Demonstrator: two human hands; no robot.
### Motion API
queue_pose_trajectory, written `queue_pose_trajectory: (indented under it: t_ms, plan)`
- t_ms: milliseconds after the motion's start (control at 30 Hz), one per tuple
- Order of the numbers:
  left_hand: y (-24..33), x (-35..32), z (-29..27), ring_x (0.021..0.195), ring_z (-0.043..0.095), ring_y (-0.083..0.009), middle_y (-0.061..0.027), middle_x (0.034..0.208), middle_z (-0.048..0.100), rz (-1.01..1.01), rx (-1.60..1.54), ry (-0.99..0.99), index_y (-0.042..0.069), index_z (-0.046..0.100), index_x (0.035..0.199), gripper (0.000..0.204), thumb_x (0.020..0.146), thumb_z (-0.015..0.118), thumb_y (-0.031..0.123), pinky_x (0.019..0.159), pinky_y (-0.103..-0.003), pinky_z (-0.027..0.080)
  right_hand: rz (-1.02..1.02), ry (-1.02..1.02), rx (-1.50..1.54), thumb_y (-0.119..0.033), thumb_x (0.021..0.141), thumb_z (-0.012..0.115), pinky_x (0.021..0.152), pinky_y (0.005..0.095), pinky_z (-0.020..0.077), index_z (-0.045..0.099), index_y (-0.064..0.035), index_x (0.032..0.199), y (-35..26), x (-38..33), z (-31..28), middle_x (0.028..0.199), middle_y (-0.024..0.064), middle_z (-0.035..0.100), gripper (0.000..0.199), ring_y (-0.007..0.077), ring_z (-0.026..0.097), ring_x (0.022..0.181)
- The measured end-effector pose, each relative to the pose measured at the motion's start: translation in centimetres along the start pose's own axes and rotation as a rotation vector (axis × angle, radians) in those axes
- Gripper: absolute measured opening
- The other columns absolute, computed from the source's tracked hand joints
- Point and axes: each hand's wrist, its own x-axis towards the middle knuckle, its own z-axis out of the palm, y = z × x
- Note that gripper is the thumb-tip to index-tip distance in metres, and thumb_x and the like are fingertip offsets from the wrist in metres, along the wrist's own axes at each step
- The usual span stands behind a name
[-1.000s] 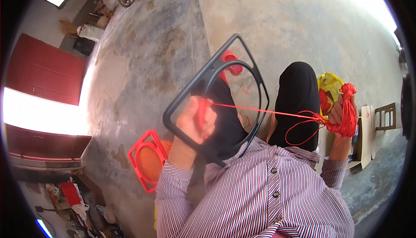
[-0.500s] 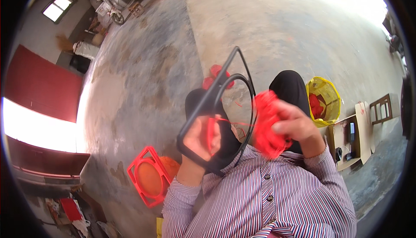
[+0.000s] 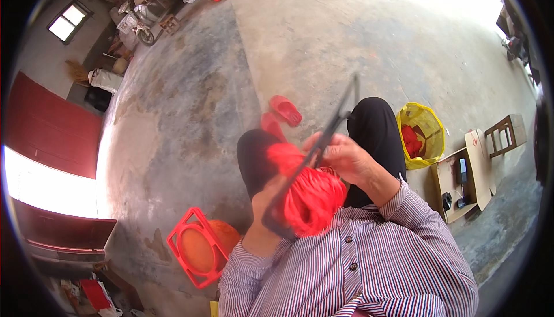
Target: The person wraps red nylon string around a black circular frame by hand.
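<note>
While I look down from the head camera, my right hand (image 3: 346,158) sits at the centre of the view, its grip closed around the upper part of a dark metal frame (image 3: 323,144) that I see almost edge-on, running as a thin slanted bar from upper right to lower left. Just below that hand, touching the frame, is a thick bundle of red cord (image 3: 309,193), roughly ball-shaped, resting against my striped shirt front. My left hand (image 3: 270,197) is mostly hidden behind the bundle and the frame's lower end; its grip looks clamped on the lower corner of the frame, though the fingers themselves are covered. Both forearms wear a shirt of red, white and blue stripes.

Beneath the hands are my knees in black trousers, and beyond them a pair of red slippers (image 3: 280,118) on the grey concrete floor (image 3: 190,86). At lower left on the floor lies a red square plastic frame (image 3: 193,247) with an orange round shape inside it. To the right stands a yellow basket (image 3: 424,135) holding red material, and further right a flattened cardboard box (image 3: 461,184) and a small wooden stool (image 3: 508,132).
</note>
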Motion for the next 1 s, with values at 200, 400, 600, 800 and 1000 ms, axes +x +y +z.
queue_pose_trajectory:
  t_ms: [200,400,600,800,1000]
  plan:
    - [1.3,0.2,1.6,0.094,0.063,-0.0247,-0.0165,0.107,0.062,-0.253,-0.729,-0.095,-0.005,0.054,0.119,0.036,0.094,0.046,0.021,0.078,-0.033,0.053,-0.042,-0.053,0.175,-0.025,0.081,0.067,0.097,0.0376,0.0457,0.054,0.0071,0.121,0.2,1.4,2.0,0.122,0.0182,0.059,0.053,0.026,0.059,0.11]
    - [1.0,0.7,0.1,0.07,0.055,-0.0208,-0.0179,0.094,0.057,-0.218,-0.651,-0.291,-0.003,0.052,0.119,0.075,0.089,0.041,0.066,0.052,-0.026,0.039,-0.144,0.198,0.312,-0.022,0.085,0.061,0.097,0.0333,0.0433,0.063,0.0029,0.106,2.2,2.2,-2.2,0.108,0.0102,0.065,0.033,0.0196,0.061,0.1]
    - [0.8,0.8,-0.8,0.061,0.052,-0.0202,-0.0173,0.087,0.055,-0.129,-0.576,-0.192,0.0,0.054,0.114,0.077,0.088,0.034,0.07,0.045,-0.027,0.037,-0.261,0.362,-0.702,-0.015,0.083,0.053,0.095,0.0297,0.041,0.062,0.0036,0.105,2.7,0.2,-9.4,0.111,0.0094,0.065,0.031,0.0186,0.059,0.102]
    - [0.7,1.5,-3.9,0.057,0.051,-0.0177,-0.0129,0.08,0.056,-0.029,-0.566,-0.11,-0.003,0.055,0.111,0.054,0.092,0.047,0.048,0.038,-0.026,0.036,-0.437,0.11,0.038,-0.044,0.086,0.048,0.095,0.0415,0.0366,0.057,-0.0029,0.113,-2.4,-3.7,-2.1,0.109,0.0111,0.06,0.05,0.0207,0.055,0.107]
    - [0.2,1.3,-6.6,0.062,0.051,-0.0177,-0.0139,0.084,0.057,0.004,-0.67,-0.09,-0.008,0.053,0.116,0.034,0.089,0.059,0.011,0.038,-0.025,0.038,-0.545,-0.28,0.377,-0.033,0.104,0.026,0.045,0.0262,0.0363,0.037,-0.0071,0.094,-9.0,-10.0,-1.4,0.047,0.0033,0.052,0.03,0.0162,0.052,0.034]
